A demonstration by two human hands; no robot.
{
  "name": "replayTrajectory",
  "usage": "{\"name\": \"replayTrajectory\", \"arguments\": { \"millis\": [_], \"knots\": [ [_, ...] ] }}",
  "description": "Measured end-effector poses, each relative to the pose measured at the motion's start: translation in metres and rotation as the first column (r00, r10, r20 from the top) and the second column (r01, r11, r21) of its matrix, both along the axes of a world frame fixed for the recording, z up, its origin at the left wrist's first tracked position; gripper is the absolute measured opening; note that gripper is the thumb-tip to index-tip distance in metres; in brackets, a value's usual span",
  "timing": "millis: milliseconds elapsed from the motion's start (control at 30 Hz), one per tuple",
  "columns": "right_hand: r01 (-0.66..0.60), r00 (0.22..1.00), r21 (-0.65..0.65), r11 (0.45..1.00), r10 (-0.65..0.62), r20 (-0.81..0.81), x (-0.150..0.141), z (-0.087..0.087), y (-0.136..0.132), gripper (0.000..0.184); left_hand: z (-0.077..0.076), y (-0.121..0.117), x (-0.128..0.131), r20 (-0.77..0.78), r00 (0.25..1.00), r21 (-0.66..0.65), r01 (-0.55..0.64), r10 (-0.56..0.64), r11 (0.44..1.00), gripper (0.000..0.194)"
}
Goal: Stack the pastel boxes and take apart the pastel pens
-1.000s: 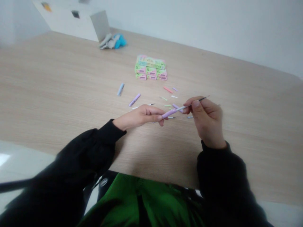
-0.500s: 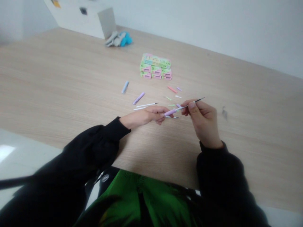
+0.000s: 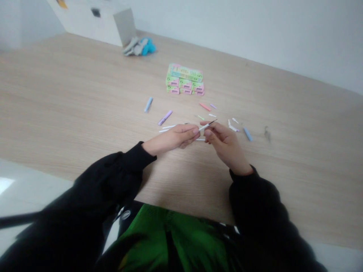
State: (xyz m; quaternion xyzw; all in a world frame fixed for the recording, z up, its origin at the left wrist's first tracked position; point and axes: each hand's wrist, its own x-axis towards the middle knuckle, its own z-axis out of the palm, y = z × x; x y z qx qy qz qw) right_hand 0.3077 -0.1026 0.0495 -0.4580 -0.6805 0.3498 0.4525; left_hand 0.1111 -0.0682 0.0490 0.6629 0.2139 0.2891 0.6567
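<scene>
My left hand (image 3: 184, 135) is closed, with the thumb pressed over a slim white pen refill (image 3: 204, 126). Its dark tip points up and to the right. The purple barrel seen earlier is hidden, apparently inside the left hand. Close on the right, my right hand (image 3: 222, 141) has its thumb and index finger apart around the refill; whether a finger touches it is hard to tell. Beneath the hands, white refills (image 3: 169, 126) lie partly covered on the table. Beyond the left hand lies a purple pen cap or barrel (image 3: 165, 118).
Small boxes (image 3: 185, 81) are stacked behind the hands. Light blue pen parts (image 3: 148, 104) (image 3: 247, 134) lie to either side. A red piece (image 3: 204, 107) and small white pieces (image 3: 233, 128) are scattered nearby. Gloves (image 3: 140, 46) lie by a white box (image 3: 124, 28) at the back.
My right hand has moved left toward my left hand and loosened its pinch. The purple barrel has gone from sight, and less of the refill sticks out. Small parts behind the right hand now show.
</scene>
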Motion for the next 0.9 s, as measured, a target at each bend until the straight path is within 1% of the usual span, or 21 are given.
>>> {"name": "replayTrajectory", "arguments": {
  "millis": [67,133,200,267,367,500,567,600,633,700,767,800,833,900],
  "knots": [
    [0.06,0.996,0.014,0.998,-0.061,0.07,0.011,-0.005,0.007,0.029,0.003,0.006,-0.008,0.023,0.997,-0.009,-0.068,0.068,0.998,0.041],
    [0.109,0.968,0.068,0.992,-0.122,0.22,0.02,-0.011,0.012,0.02,0.006,0.013,-0.016,0.037,0.988,-0.01,-0.152,0.152,0.988,0.039],
    [0.086,0.917,0.124,0.989,-0.127,0.378,0.022,-0.019,0.015,0.014,0.008,0.017,-0.022,0.031,0.975,-0.002,-0.219,0.219,0.976,0.036],
    [0.005,0.872,0.159,0.987,-0.082,0.483,0.016,-0.027,0.013,0.013,0.009,0.019,-0.024,-0.001,0.969,0.019,-0.246,0.247,0.969,0.037],
    [-0.072,0.802,0.187,0.98,-0.055,0.595,-0.001,-0.037,0.008,0.01,0.009,0.016,-0.02,-0.067,0.971,0.062,-0.225,0.229,0.972,0.04],
    [-0.036,0.703,0.164,0.986,-0.092,0.706,-0.022,-0.045,0.003,0.012,0.008,0.013,-0.015,-0.138,0.976,0.114,-0.15,0.165,0.982,0.041],
    [-0.024,0.673,0.162,0.987,-0.104,0.732,-0.026,-0.046,0.002,0.015,0.006,0.013,-0.016,-0.156,0.975,0.137,-0.134,0.155,0.982,0.041],
    [-0.023,0.676,0.163,0.986,-0.105,0.729,-0.026,-0.045,0.003,0.015,0.005,0.013,-0.016,-0.161,0.975,0.146,-0.128,0.151,0.981,0.041],
    [-0.018,0.695,0.157,0.987,-0.1,0.712,-0.024,-0.043,0.003,0.015,0.003,0.014,-0.017,-0.165,0.975,0.153,-0.121,0.147,0.981,0.042],
    [0.03,0.784,0.115,0.993,-0.095,0.614,-0.015,-0.035,0.005,0.013,0.002,0.015,-0.017,-0.178,0.975,0.16,-0.107,0.136,0.981,0.041],
    [0.107,0.899,0.051,0.993,-0.118,0.421,-0.002,-0.023,0.006,0.008,0.001,0.016,-0.018,-0.202,0.972,0.161,-0.09,0.122,0.983,0.041],
    [0.137,0.943,0.023,0.99,-0.137,0.305,0.004,-0.015,0.006,0.006,0.0,0.016,-0.018,-0.218,0.969,0.164,-0.079,0.114,0.983,0.04],
    [0.155,0.97,0.005,0.988,-0.153,0.189,0.01,-0.008,0.006,0.006,0.0,0.016,-0.017,-0.235,0.966,0.172,-0.067,0.107,0.983,0.039],
    [0.169,0.986,0.003,0.986,-0.169,0.0,0.019,0.006,0.003,0.009,-0.001,0.016,-0.017,-0.264,0.96,0.204,-0.038,0.093,0.978,0.04]
  ]
}}
